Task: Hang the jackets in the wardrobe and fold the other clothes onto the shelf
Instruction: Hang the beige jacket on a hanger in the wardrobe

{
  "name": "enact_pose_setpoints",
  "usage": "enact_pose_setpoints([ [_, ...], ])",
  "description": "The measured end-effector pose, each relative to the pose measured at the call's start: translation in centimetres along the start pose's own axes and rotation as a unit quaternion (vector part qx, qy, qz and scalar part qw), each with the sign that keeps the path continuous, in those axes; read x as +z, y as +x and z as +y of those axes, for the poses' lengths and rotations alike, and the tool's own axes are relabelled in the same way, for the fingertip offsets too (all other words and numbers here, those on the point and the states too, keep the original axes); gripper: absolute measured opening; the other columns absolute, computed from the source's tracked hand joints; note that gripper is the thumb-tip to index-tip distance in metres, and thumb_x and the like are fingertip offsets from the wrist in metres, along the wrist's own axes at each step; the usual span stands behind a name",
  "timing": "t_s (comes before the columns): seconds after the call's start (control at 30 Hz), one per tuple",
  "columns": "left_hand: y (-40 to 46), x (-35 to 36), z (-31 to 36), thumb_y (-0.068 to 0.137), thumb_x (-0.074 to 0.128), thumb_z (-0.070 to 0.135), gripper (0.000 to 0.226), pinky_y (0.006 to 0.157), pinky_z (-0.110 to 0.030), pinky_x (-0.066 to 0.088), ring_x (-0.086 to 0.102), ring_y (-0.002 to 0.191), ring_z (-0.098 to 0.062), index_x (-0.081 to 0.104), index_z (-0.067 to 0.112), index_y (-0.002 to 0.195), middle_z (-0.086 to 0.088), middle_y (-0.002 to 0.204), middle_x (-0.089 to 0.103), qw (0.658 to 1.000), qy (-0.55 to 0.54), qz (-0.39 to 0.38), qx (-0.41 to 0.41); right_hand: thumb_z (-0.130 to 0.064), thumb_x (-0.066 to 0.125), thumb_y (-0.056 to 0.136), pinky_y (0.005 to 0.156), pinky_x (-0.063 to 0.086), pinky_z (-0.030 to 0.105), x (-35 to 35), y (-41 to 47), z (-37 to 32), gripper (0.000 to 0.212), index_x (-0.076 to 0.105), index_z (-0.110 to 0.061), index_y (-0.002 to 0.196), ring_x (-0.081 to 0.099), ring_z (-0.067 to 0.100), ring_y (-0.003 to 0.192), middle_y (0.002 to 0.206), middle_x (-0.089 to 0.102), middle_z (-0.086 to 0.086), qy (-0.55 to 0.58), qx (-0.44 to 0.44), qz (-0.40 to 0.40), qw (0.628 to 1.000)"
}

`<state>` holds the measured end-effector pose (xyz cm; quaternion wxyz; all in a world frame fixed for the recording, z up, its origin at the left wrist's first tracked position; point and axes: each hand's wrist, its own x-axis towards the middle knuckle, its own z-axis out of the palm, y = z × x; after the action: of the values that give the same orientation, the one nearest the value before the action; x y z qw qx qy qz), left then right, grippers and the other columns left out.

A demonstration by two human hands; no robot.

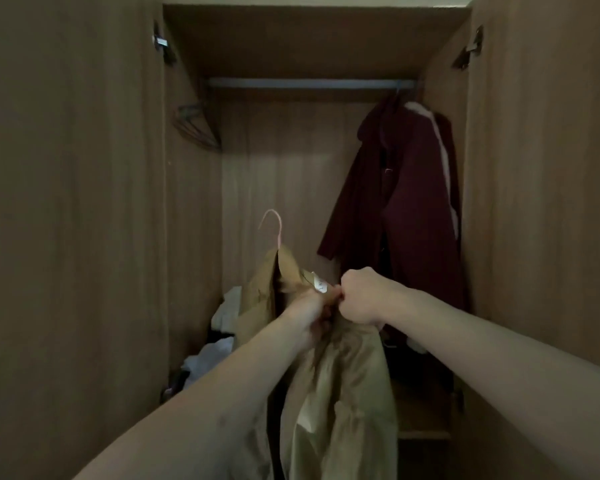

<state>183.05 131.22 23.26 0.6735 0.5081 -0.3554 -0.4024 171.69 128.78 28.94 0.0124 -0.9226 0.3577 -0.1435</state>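
Nearest to the camera, both forearms reach into the open wardrobe (84,202). The left hand (309,313) has its fingers curled into the collar area of a beige jacket (340,393), and the right hand (362,296) is closed in a fist on the same cloth just beside it, near a small white label (319,283). The two hands almost touch each other.

The jacket hangs down from the hands in loose folds. I judge it soft and rather light, a thin cloth that has no form of its own and may slide off a smooth hanger. A pink hanger (274,226) is already inside it; its hook stands up above the left shoulder, free of the rail. The best hold is probably at the collar and at the neck of the hanger, so that the shoulders stay seated while it is lifted.

Behind, at the left lower side of the wardrobe, a heap of white and dark clothes (219,344) lies unfolded. Farther back, a dark red jacket (413,202) hangs at the right end of the rail (309,83). Some empty hangers (194,128) hang at the left end.
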Motion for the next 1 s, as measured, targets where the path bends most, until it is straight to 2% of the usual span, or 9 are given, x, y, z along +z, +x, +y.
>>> enact_pose_setpoints([
  [0.07,2.9,0.1,1.0,0.093,0.055,0.012,0.020,0.049,-0.020,0.040,0.048,0.061,-0.011,0.058,0.016,0.074,0.002,0.064,0.056,1.000,0.012,-0.017,0.013,-0.015,0.047,0.092,0.068,0.050,0.034,0.5,2.5,0.3,0.027,0.058,-0.010,0.116,0.062,0.028,0.089,0.108,0.057,0.009,-0.048,0.021,0.040,0.998],
  [0.2,7.8,0.1,2.8,0.097,0.055,0.027,0.017,0.042,-0.019,0.037,0.048,0.059,-0.010,0.062,0.017,0.085,0.001,0.070,0.056,0.999,0.038,-0.008,0.028,-0.009,0.042,0.098,0.071,0.039,0.035,1.9,7.0,1.7,0.030,0.048,-0.007,0.127,0.059,0.032,0.110,0.123,0.056,0.012,-0.145,0.034,0.119,0.982],
  [0.33,12.6,0.6,4.1,0.099,0.048,0.039,0.026,0.054,-0.025,0.036,0.046,0.059,-0.012,0.063,0.022,0.086,0.003,0.071,0.054,0.990,0.120,-0.013,0.072,-0.006,0.036,0.098,0.068,0.043,0.038,2.2,11.7,4.0,0.025,0.046,-0.007,0.121,0.062,0.034,0.107,0.118,0.059,0.012,-0.173,0.046,0.194,0.965],
  [0.43,16.4,0.2,4.8,0.099,0.047,0.036,0.018,0.075,-0.032,0.049,0.059,0.079,-0.016,0.061,0.028,0.091,0.004,0.087,0.061,0.964,0.212,-0.004,0.161,-0.007,0.033,0.099,0.064,0.041,0.038,2.2,15.8,6.0,0.023,0.046,-0.009,0.117,0.064,0.033,0.102,0.113,0.062,0.011,-0.198,0.047,0.240,0.949],
  [0.57,22.2,-3.0,6.1,0.097,0.050,0.025,0.010,0.091,-0.030,0.047,0.058,0.099,-0.012,0.058,0.029,0.100,0.006,0.105,0.060,0.897,0.298,0.100,0.310,-0.006,0.031,0.098,0.063,0.039,0.038,0.5,20.8,9.2,0.023,0.047,-0.009,0.113,0.065,0.036,0.099,0.110,0.063,0.013,-0.221,0.043,0.284,0.932],
  [0.7,30.2,-6.3,7.9,0.094,0.048,0.014,0.016,0.102,-0.033,0.039,0.049,0.112,-0.018,0.053,0.027,0.103,0.000,0.118,0.054,0.871,0.289,0.233,0.322,-0.008,0.029,0.098,0.061,0.038,0.037,-2.4,25.1,12.3,0.022,0.046,-0.008,0.113,0.064,0.039,0.096,0.107,0.063,0.015,-0.233,0.043,0.341,0.910],
  [0.83,37.7,-6.9,9.8,0.092,0.044,0.013,0.040,0.114,-0.039,0.029,0.039,0.133,-0.029,0.053,0.015,0.131,-0.010,0.140,0.047,0.853,0.408,0.194,0.261,-0.008,0.030,0.099,0.059,0.038,0.038,-4.9,29.1,15.0,0.020,0.044,-0.007,0.113,0.064,0.038,0.092,0.103,0.062,0.015,-0.256,0.041,0.369,0.893],
  [0.93,42.0,-5.8,11.2,0.091,0.040,0.016,0.047,0.116,-0.038,0.024,0.034,0.138,-0.032,0.050,0.010,0.136,-0.016,0.147,0.042,0.815,0.481,0.146,0.288,-0.008,0.033,0.099,0.057,0.043,0.038,-6.2,32.1,16.9,0.017,0.045,-0.008,0.112,0.065,0.036,0.087,0.099,0.062,0.013,-0.281,0.032,0.384,0.879],
  [1.0,44.9,-5.2,12.2,0.081,0.033,0.027,0.064,0.118,-0.038,0.019,0.026,0.142,-0.032,0.044,0.013,0.143,-0.016,0.152,0.035,0.791,0.508,0.135,0.314,-0.010,0.032,0.100,0.057,0.041,0.038,-7.3,33.9,18.0,0.016,0.045,-0.009,0.110,0.064,0.035,0.085,0.098,0.062,0.013,-0.286,0.036,0.396,0.872],
])
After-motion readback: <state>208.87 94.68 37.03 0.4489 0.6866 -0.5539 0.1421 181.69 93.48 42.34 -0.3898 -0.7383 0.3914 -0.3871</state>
